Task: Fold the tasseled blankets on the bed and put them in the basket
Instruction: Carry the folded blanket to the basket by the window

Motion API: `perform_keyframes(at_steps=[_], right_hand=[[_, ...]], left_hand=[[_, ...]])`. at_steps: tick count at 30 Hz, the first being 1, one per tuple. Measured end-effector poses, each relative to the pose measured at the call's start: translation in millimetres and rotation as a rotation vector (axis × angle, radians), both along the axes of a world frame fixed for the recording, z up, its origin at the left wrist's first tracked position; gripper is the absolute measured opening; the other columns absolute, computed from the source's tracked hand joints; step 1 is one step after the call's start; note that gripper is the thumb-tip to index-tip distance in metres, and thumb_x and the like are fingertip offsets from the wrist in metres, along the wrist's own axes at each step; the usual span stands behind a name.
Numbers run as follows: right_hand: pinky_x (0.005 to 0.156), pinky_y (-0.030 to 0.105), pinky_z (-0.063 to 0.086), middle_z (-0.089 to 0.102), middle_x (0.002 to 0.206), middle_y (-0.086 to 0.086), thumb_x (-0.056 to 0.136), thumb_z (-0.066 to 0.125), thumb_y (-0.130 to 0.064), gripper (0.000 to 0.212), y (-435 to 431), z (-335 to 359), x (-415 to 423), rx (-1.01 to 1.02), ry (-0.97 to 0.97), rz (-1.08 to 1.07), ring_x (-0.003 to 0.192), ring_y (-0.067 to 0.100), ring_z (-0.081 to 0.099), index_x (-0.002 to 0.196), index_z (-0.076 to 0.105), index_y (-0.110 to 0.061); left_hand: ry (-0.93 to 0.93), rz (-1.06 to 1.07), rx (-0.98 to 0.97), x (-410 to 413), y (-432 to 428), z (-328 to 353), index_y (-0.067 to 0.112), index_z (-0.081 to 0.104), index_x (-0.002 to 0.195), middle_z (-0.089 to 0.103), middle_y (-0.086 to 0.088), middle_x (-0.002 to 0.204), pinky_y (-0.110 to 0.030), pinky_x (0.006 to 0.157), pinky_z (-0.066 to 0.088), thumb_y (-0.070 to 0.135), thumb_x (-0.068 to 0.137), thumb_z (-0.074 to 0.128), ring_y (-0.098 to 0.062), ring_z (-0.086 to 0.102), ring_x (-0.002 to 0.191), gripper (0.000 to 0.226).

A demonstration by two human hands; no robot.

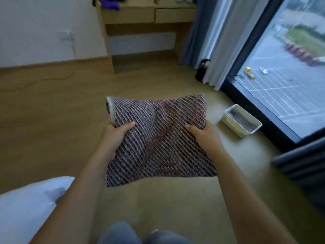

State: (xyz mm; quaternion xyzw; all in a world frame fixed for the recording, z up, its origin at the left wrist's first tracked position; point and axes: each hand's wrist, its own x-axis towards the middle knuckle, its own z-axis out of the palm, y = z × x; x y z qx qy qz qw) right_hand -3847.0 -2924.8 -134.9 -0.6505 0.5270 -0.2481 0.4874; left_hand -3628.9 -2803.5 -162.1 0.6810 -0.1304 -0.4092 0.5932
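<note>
A folded woven blanket [158, 136], dark with pale zigzag lines and reddish streaks, hangs in the air above the wooden floor. My left hand [115, 136] grips its left edge, thumb on top. My right hand [204, 136] grips its right edge, thumb on top as well. A white rectangular basket [226, 120] stands on the floor to the right of the blanket, near the window. It holds something dark; I cannot make out what. The white bed [29, 205] shows at the lower left corner.
A wooden desk [140, 16] with drawers stands against the far wall. Blue and white curtains [211, 41] hang beside a floor-length window [288, 76]. A small black object [202, 69] sits at the curtain's foot. A dark piece of furniture [302, 166] is at the right edge.
</note>
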Motion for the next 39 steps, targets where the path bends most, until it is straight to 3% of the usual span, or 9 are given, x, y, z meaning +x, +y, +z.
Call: perform_keyframes(at_steps=[4, 8, 12, 18, 21, 25, 30, 33, 39], right_hand=[[0.082, 0.035, 0.053, 0.068, 0.099, -0.002, 0.081, 0.067, -0.029, 0.023, -47, -10, -62, 0.022, -0.031, -0.211, 0.088, 0.016, 0.065, 0.103, 0.063, -0.024], [0.086, 0.040, 0.054, 0.069, 0.101, -0.001, 0.081, 0.068, -0.026, 0.019, -98, -16, -92, 0.062, -0.052, -0.344, 0.090, 0.019, 0.066, 0.099, 0.063, -0.024], [0.069, 0.029, 0.053, 0.070, 0.090, -0.007, 0.080, 0.067, -0.029, 0.006, -158, -23, -105, 0.090, -0.037, -0.429, 0.081, 0.013, 0.066, 0.084, 0.062, -0.030], [0.052, 0.014, 0.040, 0.062, 0.073, -0.023, 0.080, 0.068, -0.031, 0.015, -253, -27, -115, 0.109, -0.039, -0.624, 0.064, -0.007, 0.059, 0.070, 0.058, -0.037], [0.063, 0.021, 0.046, 0.065, 0.083, -0.018, 0.079, 0.069, -0.032, 0.010, -296, -34, -129, 0.126, -0.065, -0.717, 0.076, 0.001, 0.061, 0.080, 0.060, -0.035], [0.076, 0.031, 0.050, 0.065, 0.091, -0.011, 0.079, 0.069, -0.031, 0.019, -353, -42, -162, 0.153, -0.093, -0.826, 0.085, 0.010, 0.062, 0.096, 0.059, -0.028], [0.078, 0.033, 0.050, 0.064, 0.088, -0.014, 0.079, 0.067, -0.034, 0.009, -444, -51, -223, 0.152, -0.062, -0.908, 0.087, 0.012, 0.062, 0.082, 0.059, -0.031], [0.088, 0.039, 0.050, 0.065, 0.092, -0.011, 0.079, 0.066, -0.036, 0.011, -500, -49, -260, 0.158, -0.030, -0.932, 0.092, 0.017, 0.062, 0.085, 0.058, -0.034], [0.086, 0.037, 0.049, 0.065, 0.096, -0.007, 0.080, 0.064, -0.038, 0.018, -601, -50, -318, 0.192, -0.013, -0.923, 0.090, 0.015, 0.060, 0.095, 0.059, -0.031]], left_hand=[[-0.016, -0.184, -0.006, -43, -93, -4, 0.021, 0.055, 0.105, 0.065, 0.008, 0.089, -0.026, 0.064, 0.048, 0.031, 0.076, 0.073, -0.015, 0.063, 0.080, 0.035], [-0.021, -0.320, 0.022, -66, -171, -6, 0.019, 0.055, 0.108, 0.066, 0.002, 0.095, -0.031, 0.073, 0.051, 0.029, 0.078, 0.072, -0.019, 0.065, 0.085, 0.036], [-0.007, -0.432, 0.047, -69, -252, -12, 0.016, 0.056, 0.110, 0.068, -0.003, 0.099, -0.030, 0.070, 0.051, 0.027, 0.078, 0.071, -0.021, 0.066, 0.086, 0.037], [-0.012, -0.646, 0.111, -75, -393, -7, 0.014, 0.057, 0.111, 0.069, -0.006, 0.101, -0.037, 0.080, 0.053, 0.027, 0.079, 0.070, -0.025, 0.067, 0.090, 0.037], [-0.020, -0.747, 0.118, -93, -459, -4, 0.017, 0.056, 0.105, 0.068, -0.001, 0.091, -0.028, 0.064, 0.050, 0.025, 0.081, 0.069, -0.020, 0.067, 0.082, 0.029], [-0.022, -0.849, 0.127, -131, -543, -6, 0.015, 0.056, 0.104, 0.068, -0.003, 0.091, -0.027, 0.062, 0.049, 0.023, 0.081, 0.069, -0.020, 0.067, 0.081, 0.027], [-0.019, -0.933, 0.129, -197, -652, -16, 0.017, 0.057, 0.094, 0.069, -0.002, 0.084, -0.026, 0.058, 0.049, 0.022, 0.081, 0.069, -0.019, 0.068, 0.075, 0.019], [-0.019, -0.949, 0.148, -235, -710, -21, 0.017, 0.056, 0.095, 0.069, -0.001, 0.084, -0.027, 0.059, 0.049, 0.024, 0.080, 0.070, -0.020, 0.068, 0.075, 0.022], [-0.008, -0.973, 0.187, -285, -813, -33, 0.016, 0.056, 0.105, 0.069, -0.003, 0.093, -0.032, 0.072, 0.052, 0.024, 0.079, 0.071, -0.023, 0.068, 0.084, 0.031]])
